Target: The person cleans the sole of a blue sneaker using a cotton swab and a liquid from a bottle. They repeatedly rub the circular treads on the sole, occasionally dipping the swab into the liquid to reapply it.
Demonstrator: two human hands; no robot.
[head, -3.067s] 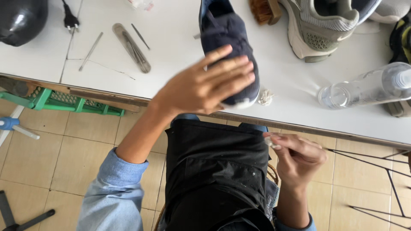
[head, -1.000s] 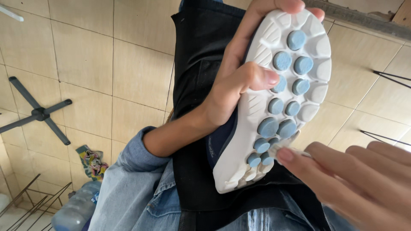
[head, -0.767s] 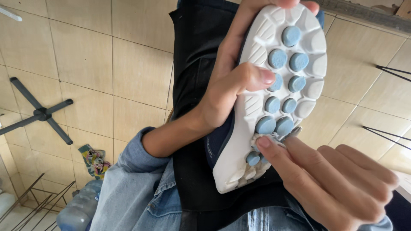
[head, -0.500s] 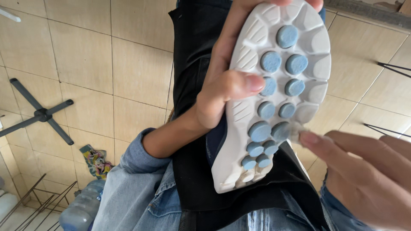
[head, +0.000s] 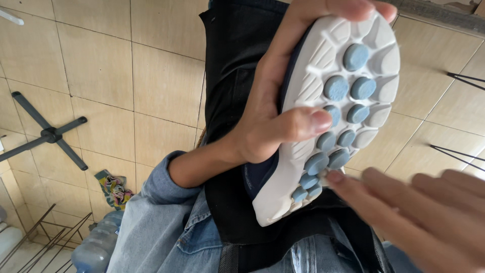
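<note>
My left hand (head: 268, 131) grips a dark blue shoe with a white sole (head: 313, 81) studded with round blue pads, turned sole-up over my lap. The thumb presses across the middle of the sole and the fingers wrap the far side. My right hand (head: 419, 212) comes in from the lower right with its fingers stretched out flat. One fingertip touches the sole's edge by the lower blue pads. I see nothing held in it. A black apron (head: 237, 60) and a denim sleeve (head: 151, 217) lie beneath.
Beige tiled floor (head: 101, 65) fills the background. A black star-shaped stand base (head: 50, 134) lies at the left, with a colourful crumpled cloth (head: 115, 188) below it. A large clear water bottle (head: 93, 247) and thin metal rods (head: 30, 237) sit at the lower left.
The shoe came off the table and was turned sole-up over my lap. In the last second my right fingertips moved about the lower pads, touching, pulling back, then touching again.
</note>
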